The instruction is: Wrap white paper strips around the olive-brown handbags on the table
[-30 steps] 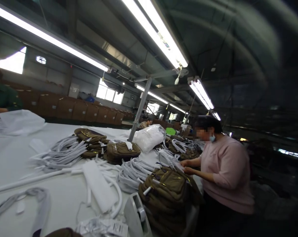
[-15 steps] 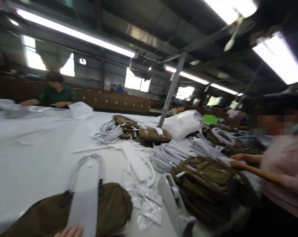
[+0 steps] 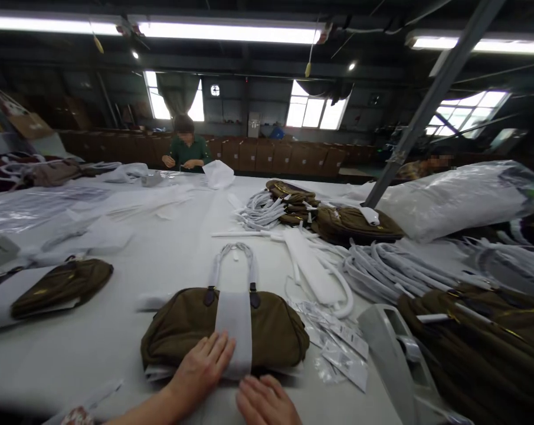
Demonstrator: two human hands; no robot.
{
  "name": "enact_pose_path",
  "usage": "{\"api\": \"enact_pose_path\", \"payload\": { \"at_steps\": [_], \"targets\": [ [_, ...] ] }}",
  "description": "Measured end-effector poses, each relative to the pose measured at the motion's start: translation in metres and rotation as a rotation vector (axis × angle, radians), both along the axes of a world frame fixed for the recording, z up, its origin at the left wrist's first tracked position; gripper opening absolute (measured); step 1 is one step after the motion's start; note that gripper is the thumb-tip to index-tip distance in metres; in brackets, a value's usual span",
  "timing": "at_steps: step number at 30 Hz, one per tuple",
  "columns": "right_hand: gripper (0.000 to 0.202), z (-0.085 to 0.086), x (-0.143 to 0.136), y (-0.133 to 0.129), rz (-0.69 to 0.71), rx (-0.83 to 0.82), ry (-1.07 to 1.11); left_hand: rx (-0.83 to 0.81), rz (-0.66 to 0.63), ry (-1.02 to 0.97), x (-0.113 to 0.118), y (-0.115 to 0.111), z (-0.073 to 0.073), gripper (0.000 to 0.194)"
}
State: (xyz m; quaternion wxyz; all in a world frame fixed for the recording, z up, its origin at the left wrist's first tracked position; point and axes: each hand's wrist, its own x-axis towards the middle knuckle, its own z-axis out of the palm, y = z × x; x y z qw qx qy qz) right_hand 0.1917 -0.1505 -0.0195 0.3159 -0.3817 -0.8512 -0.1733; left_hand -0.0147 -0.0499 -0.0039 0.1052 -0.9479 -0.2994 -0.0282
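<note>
At the bottom centre of the frame, the fingers of the left hand (image 3: pixel 203 367) are lying flat and spread on the near edge of the olive bag (image 3: pixel 225 330), their tips touching the white paper band (image 3: pixel 235 332) that is running up across the bag's middle; they are pressing, not gripping. Just to the right, the right hand (image 3: pixel 267 402) is hovering or resting below the band's lower end with fingers open and slightly curled, holding nothing, though the frame edge is cutting off its heel, so whether it is touching the table cannot be told. As a judgement, the band is looking loose at its lower end, and uneven pressure from the left fingertips could be skewing it off centre or creasing it; a pull from the right hand could be sliding the whole bag on the smooth white table (image 3: pixel 116 330), since only one palm is pinning it. The wrapped handles (image 3: pixel 233 260) are lying beyond the bag, toward the middle of the frame, and could be snagging the band if it is drawn upward. Right of the bag, small plastic packets (image 3: pixel 337 348) and a grey tape dispenser (image 3: pixel 395 348) are sitting near enough for a sweeping wrist to be knocking them. From the fingers outward, the left forearm is running down to the lower left edge, bare; the right wrist is leaving the frame at the bottom
</note>
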Motion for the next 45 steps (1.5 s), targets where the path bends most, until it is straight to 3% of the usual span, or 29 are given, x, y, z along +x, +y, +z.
{"api": "enact_pose_path", "payload": {
  "at_steps": [3,5,9,12,15,17,21,24,28,31,38,42,45],
  "targets": [
    [0.051,0.034,0.006,0.027,-0.156,-0.053,-0.122,-0.061,0.02,0.0,0.002,0.0,0.001,0.052],
    [0.052,0.041,0.006,0.043,-0.22,-0.031,-0.152,-0.096,0.026,-0.004,0.003,0.0,0.002,0.053],
    [0.03,0.024,0.005,0.059,-0.229,0.055,-0.139,-0.1,0.04,-0.044,0.001,0.0,0.002,0.058],
    [0.028,0.01,0.011,0.055,-0.202,0.061,-0.139,-0.017,0.027,-0.067,0.001,-0.004,-0.005,0.053],
    [0.033,0.011,0.023,0.045,-0.154,0.047,-0.202,0.133,0.009,-0.112,0.004,-0.01,-0.018,0.046],
    [0.043,0.022,0.029,0.039,-0.116,-0.059,-0.261,0.209,0.024,-0.165,0.007,-0.014,-0.024,0.043],
    [0.067,0.063,0.021,0.039,-0.105,-0.392,-0.246,0.232,0.068,-0.194,0.011,-0.019,-0.025,0.044],
    [0.066,0.078,0.008,0.049,-0.122,-0.435,-0.226,0.215,0.08,-0.183,0.011,-0.019,-0.022,0.046],
    [0.079,0.052,0.003,0.057,-0.081,-0.34,-0.27,0.167,0.056,-0.128,0.007,-0.018,-0.021,0.054],
    [0.079,0.035,0.008,0.058,-0.069,-0.376,-0.288,0.082,0.067,-0.054,0.007,-0.016,-0.018,0.063],
    [0.068,0.041,0.012,0.057,-0.05,-0.445,-0.272,-0.149,0.122,0.023,0.013,-0.014,0.001,0.068],
    [0.066,0.032,0.007,0.058,-0.094,-0.34,-0.273,-0.249,0.153,0.08,0.016,-0.013,0.014,0.07],
    [0.048,0.02,0.003,0.06,-0.14,-0.173,-0.248,-0.296,0.153,0.047,0.013,-0.012,0.014,0.075]
  ]
}}
